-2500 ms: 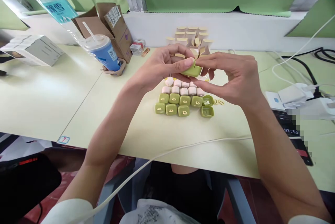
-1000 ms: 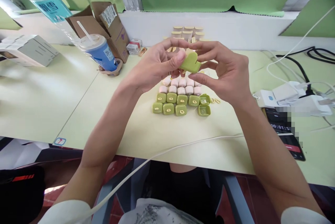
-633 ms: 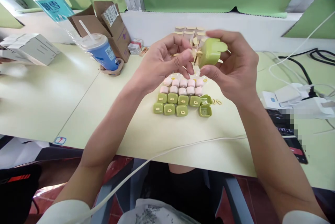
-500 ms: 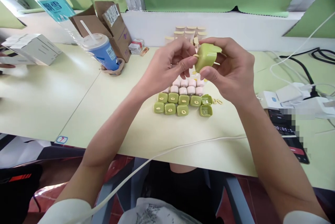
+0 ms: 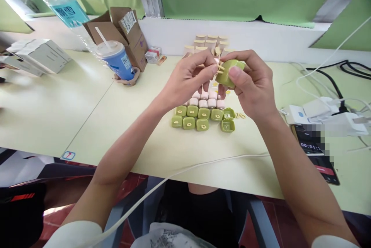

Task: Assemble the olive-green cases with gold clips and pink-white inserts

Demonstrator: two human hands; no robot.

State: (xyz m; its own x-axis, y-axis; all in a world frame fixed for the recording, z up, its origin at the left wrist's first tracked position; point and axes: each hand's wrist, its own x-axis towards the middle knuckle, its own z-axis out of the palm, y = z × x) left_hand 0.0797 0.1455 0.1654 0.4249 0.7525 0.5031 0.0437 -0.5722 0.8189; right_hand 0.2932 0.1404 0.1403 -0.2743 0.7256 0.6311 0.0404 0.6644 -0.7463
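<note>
My right hand (image 5: 256,87) grips a hollow green plastic shell (image 5: 224,80), thumb on its side, raised above the table. My left hand (image 5: 188,82) pinches a small pale-yellow loop (image 5: 220,68) that stands out from the shell's left face. Below them lie rows of green pieces (image 5: 189,123), face up, each with a yellow oval loop in its middle. Two green shells (image 5: 228,126) lie hollow side up at the right end, beside loose yellow loops (image 5: 240,116). Pink rounded pieces (image 5: 203,103) sit behind the green rows, partly hidden by my hands.
Cream-coloured pieces (image 5: 212,43) stand along the wall. At the left are a blue drink cup (image 5: 118,64), a bottle (image 5: 69,12), a cardboard box (image 5: 136,45) and white boxes (image 5: 43,55). To the right lie a phone (image 5: 313,147) and power plugs (image 5: 321,111). A white cable (image 5: 203,162) crosses the front.
My right hand has turned the green shell, and its thumb now lies over the side. The loop stands further out of the shell's face, still pinched by my left hand.
</note>
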